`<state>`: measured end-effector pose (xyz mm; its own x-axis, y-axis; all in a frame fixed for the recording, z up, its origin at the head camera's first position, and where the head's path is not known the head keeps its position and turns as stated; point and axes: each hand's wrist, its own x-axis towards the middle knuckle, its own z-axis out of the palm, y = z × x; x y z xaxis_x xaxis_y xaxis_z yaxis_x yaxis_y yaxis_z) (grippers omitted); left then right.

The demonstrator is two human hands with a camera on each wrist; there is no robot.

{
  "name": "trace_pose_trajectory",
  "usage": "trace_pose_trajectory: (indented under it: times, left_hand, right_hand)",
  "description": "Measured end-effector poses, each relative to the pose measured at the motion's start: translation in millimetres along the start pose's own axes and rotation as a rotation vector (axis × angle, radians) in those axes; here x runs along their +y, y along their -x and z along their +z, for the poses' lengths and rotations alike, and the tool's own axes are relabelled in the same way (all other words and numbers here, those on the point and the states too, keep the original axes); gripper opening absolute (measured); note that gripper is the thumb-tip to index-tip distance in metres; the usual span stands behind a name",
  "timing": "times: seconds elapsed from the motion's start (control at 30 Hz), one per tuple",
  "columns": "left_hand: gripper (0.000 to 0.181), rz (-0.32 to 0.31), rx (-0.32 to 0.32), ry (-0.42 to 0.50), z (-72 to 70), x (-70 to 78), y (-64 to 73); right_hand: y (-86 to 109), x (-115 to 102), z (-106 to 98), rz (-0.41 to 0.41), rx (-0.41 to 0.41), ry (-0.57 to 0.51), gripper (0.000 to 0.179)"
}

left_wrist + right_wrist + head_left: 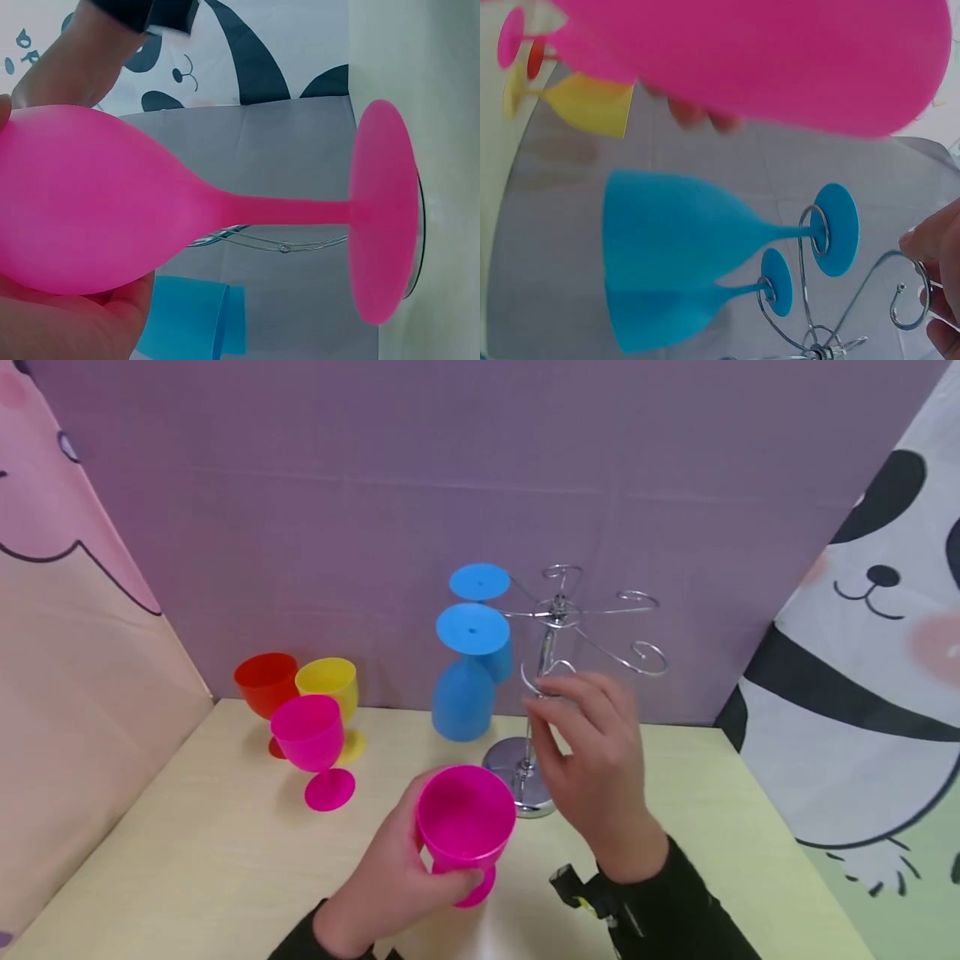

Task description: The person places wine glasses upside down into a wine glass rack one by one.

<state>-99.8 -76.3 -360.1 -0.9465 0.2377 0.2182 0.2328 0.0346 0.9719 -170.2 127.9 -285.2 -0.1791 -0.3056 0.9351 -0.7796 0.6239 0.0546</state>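
Note:
My left hand holds a pink plastic goblet upright by its bowl, low in front of the rack. In the left wrist view, the stem and round foot of the pink goblet show whole. My right hand pinches the curled wire hook on the near arm of a chrome goblet rack. From the rack's left side hang two blue goblets, a nearer blue goblet and a farther blue goblet, upside down by their feet.
At the left of the table stand a red goblet, a yellow goblet and another pink goblet, all upright. More curled hooks of the rack point back and right. A purple cloth wall rises behind the table.

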Motion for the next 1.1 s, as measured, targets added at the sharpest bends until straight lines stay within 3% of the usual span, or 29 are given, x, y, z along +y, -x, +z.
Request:
trace_pose_trajectory:
  times: [0.2,0.37,0.53,0.8,0.97,1.1]
  left_hand:
    - [0.087,0.02,0.022,-0.029,-3.2,5.5,1.8]
    - [0.087,0.021,0.053,-0.034,-8.1,9.1,3.3]
    - [0.087,0.038,0.074,-0.03,-11.2,10.9,6.4]
    - [0.081,0.109,0.083,-0.007,-16.4,11.6,7.0]
    - [0.079,0.072,0.139,0.053,-17.2,12.5,9.3]
    - [0.076,0.004,0.178,0.133,-20.5,15.6,11.3]
  right_hand:
    - [20.2,-20,-4,0.083,0.138,-0.097,0.029]
    - [34.5,-32,-11,0.203,0.222,-0.209,0.036]
    - [47.5,-36,-22,0.31,0.157,-0.314,0.034]
    - [56.7,-31,-19,0.367,0.083,-0.507,0.038]
    - [65.2,-22,-4,0.389,0.08,-0.694,0.041]
    - [70.7,-17,1,0.458,0.072,-0.818,0.038]
